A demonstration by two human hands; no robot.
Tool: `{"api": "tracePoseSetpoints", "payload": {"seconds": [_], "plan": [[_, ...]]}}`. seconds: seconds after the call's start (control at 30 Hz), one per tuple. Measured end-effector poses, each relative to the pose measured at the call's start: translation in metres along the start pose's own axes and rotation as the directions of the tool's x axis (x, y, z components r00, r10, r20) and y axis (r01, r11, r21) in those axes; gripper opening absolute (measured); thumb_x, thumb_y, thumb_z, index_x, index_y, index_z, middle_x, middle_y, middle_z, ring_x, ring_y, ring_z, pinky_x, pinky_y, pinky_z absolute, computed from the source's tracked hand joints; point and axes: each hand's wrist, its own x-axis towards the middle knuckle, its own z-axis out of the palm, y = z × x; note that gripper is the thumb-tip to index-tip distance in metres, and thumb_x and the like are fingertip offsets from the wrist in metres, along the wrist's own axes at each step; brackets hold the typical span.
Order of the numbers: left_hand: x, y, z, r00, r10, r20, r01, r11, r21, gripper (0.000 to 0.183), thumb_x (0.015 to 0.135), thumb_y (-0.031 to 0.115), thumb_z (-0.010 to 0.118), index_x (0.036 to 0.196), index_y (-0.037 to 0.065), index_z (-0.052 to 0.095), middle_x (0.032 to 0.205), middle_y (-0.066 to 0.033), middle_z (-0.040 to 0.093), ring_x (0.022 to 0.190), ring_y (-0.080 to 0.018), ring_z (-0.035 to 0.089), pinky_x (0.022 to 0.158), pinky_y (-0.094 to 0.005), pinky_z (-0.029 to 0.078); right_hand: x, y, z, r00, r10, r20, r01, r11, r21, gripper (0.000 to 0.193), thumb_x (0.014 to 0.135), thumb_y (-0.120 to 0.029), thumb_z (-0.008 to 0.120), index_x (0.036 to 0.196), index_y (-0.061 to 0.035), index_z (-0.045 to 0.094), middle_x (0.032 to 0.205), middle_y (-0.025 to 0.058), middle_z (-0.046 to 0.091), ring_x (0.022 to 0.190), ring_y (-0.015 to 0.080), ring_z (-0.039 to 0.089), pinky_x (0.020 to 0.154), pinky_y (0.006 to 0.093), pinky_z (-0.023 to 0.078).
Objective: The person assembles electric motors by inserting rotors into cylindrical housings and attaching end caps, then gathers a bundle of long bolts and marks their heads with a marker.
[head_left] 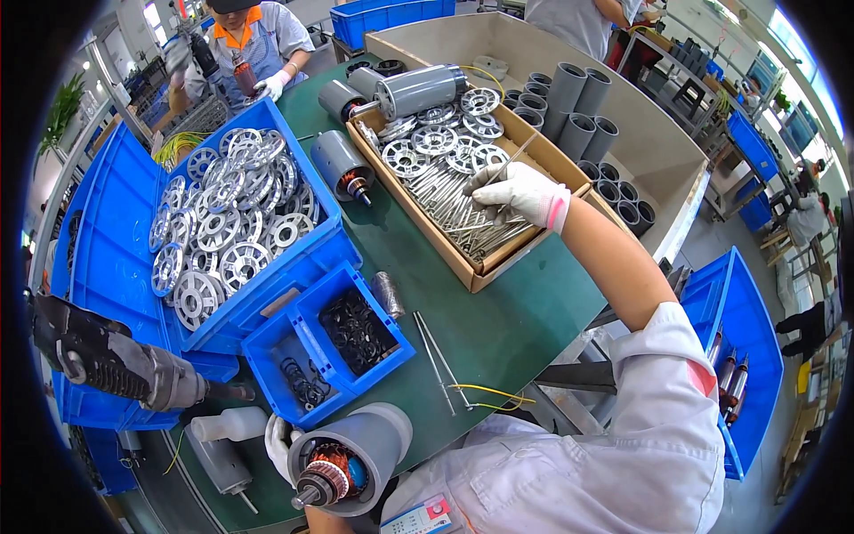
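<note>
My right hand (518, 194), in a white glove with a pink cuff, is over the cardboard box (427, 233). Its fingers pinch a thin metal rod (519, 153) that points up and away. Below it lie many loose rods (445, 198), with silver slotted discs (433, 140) beside them. At the front edge, my gloved left hand (277, 448) curls against the side of a grey motor housing (378, 442), which hides part of the hand. Inside the housing sits a copper-wound armature (331, 473), its shaft toward me. Two long rods (436, 360) lie on the green table by a yellow wire (494, 392).
A blue bin (334, 233) of slotted discs stands left, with a two-part blue tray (336, 356) of small black parts before it. A power driver (133, 360) hangs at left. Grey tubes (576, 133) stand behind the box. A co-worker (258, 44) handles an armature across the table.
</note>
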Motion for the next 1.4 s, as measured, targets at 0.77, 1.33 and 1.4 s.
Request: {"api": "tracePoseSetpoints", "payload": {"seconds": [0.77,1.33,1.4], "plan": [[-0.001,0.014,-0.013,0.979,-0.2,-0.038,0.203,0.971,0.126,0.027,0.087,0.02,0.06,0.104,-0.001,0.063,0.104,-0.0162,0.061,0.09,-0.0278,0.059,0.076,-0.0352,0.05,0.02,-0.028,-0.005,0.827,0.059,0.56,0.552,-0.281,-0.785,0.105,0.051,-0.044,0.083,0.139,-0.0183,0.032,0.138,0.0108,0.039,0.13,0.0323,0.032,0.103,0.046,0.029],[0.007,0.03,-0.018,0.966,-0.253,0.057,0.22,0.914,0.342,0.034,0.088,0.018,0.061,0.11,-0.007,0.058,0.106,-0.0231,0.06,0.095,-0.0347,0.057,0.087,-0.0396,0.044,0.039,-0.008,-0.028,0.75,-0.168,0.64,0.614,-0.182,-0.768,0.091,0.051,-0.037,0.082,0.129,-0.0103,0.044,0.13,0.0099,0.048,0.122,0.0262,0.043,0.098,0.0408,0.036],[0.008,0.027,-0.019,0.975,-0.202,0.091,0.162,0.929,0.333,0.034,0.088,0.019,0.061,0.11,-0.006,0.058,0.107,-0.0229,0.06,0.095,-0.035,0.057,0.087,-0.0394,0.044,0.035,-0.016,-0.026,0.782,-0.058,0.621,0.606,-0.167,-0.778,0.095,0.051,-0.043,0.083,0.132,-0.0116,0.042,0.135,0.0101,0.044,0.127,0.0271,0.038,0.102,0.0429,0.031]]}}
